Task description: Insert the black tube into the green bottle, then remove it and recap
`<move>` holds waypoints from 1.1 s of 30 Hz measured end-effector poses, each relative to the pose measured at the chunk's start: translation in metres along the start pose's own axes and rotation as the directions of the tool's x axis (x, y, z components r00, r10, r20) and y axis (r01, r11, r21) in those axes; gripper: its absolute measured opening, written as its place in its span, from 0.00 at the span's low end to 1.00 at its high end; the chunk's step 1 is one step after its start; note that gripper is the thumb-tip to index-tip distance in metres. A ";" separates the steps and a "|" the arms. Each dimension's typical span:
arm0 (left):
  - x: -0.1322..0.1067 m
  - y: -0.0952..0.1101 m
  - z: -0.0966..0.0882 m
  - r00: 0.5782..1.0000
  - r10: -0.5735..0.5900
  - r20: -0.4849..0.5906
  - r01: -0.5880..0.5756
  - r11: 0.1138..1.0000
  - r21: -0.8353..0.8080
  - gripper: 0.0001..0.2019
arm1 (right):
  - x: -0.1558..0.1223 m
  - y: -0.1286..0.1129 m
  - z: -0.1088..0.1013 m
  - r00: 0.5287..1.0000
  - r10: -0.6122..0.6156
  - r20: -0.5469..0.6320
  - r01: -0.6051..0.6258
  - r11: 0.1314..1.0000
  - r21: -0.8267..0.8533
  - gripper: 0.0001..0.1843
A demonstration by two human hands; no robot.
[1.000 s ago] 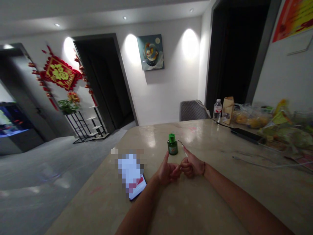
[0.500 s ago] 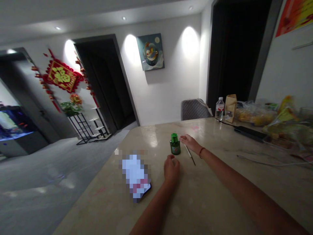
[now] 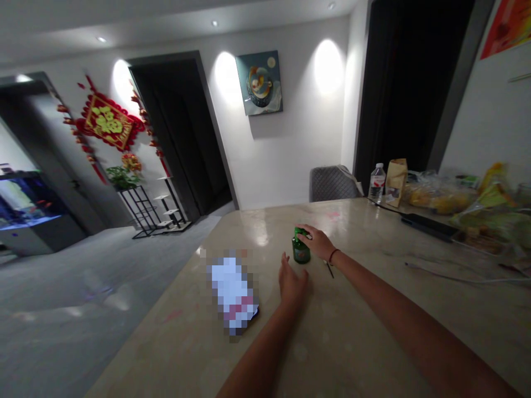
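1) My desk (image 3: pixel 348 342) is the biggest thing by me, a pale, glossy top running from under my forearms to a rounded far corner; the ceiling lights shine back from it in a soft patch
2) A grey quilted chair (image 3: pixel 332 184) stands beyond the far edge, only its back rising into sight
3) Clear plastic bags (image 3: pixel 440 196) with yellowish contents lie heaped on the right side; a brown paper bag (image 3: pixel 396 182) stands upright just beside them, with a water bottle (image 3: pixel 377 183) next to it; a long black box (image 3: pixel 429 226) lies in front
4) A phone (image 3: pixel 233 293) lies flat to the left of my hands, its bright screen blurred into blocks
5) My right hand (image 3: pixel 318 241) comes in from the side with its fingers bent narrowly round the cap of the green bottle; my left hand (image 3: pixel 292 282) is nearer to me, fingers and thumb spread wide, holding nothing; it is just beside the bottle, and I cannot tell whether it touches
6) The green bottle (image 3: pixel 301 252) stands upright on the desk, in front of my left hand and under my right fingers, with a label on its side
7) A thin dark stick (image 3: pixel 329 269) lies below my right wrist, partly hidden by it; a slim reddish band (image 3: pixel 334 255) circles that wrist
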State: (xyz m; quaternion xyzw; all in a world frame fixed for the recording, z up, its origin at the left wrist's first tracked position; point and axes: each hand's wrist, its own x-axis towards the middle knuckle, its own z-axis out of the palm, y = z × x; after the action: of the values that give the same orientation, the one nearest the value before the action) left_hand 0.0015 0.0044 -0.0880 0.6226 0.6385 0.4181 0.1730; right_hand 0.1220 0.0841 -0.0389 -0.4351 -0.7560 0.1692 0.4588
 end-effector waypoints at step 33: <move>0.003 0.025 -0.022 0.962 0.156 0.226 -0.143 0.987 -0.075 0.24 | -0.037 -0.077 -0.054 0.968 0.203 0.146 -0.099 0.846 -0.524 0.20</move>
State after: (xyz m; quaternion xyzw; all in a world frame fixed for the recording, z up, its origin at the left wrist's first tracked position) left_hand 0.0008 -0.0031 -0.0552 0.7081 0.5527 0.3732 0.2319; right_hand 0.1359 0.0028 0.0188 -0.5810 -0.7782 0.0393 0.2350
